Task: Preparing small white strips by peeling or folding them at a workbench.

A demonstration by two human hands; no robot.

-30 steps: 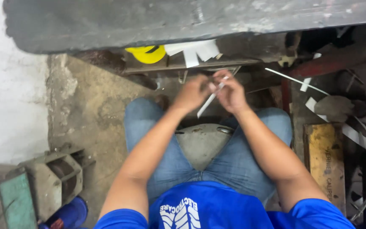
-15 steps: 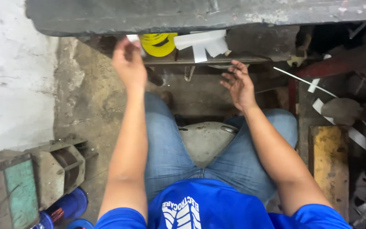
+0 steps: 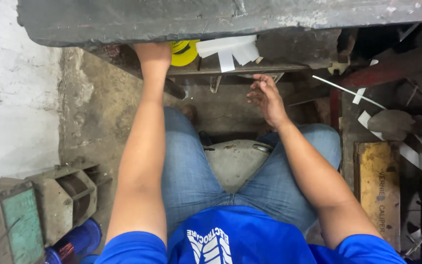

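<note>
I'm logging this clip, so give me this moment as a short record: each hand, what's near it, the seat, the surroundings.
left hand: reaching under the dark bench edge, fingers hidden, next to the yellow roll
right hand: open, empty, hovering below the white strips
seat: grey stool between the knees
left side: metal block on the floor
right side: yellow case

Blue short-sleeved shirt (image 3: pixel 242 234) (white chest print), faded blue jeans (image 3: pixel 186 171), bare forearms and hands (image 3: pixel 268 98).
</note>
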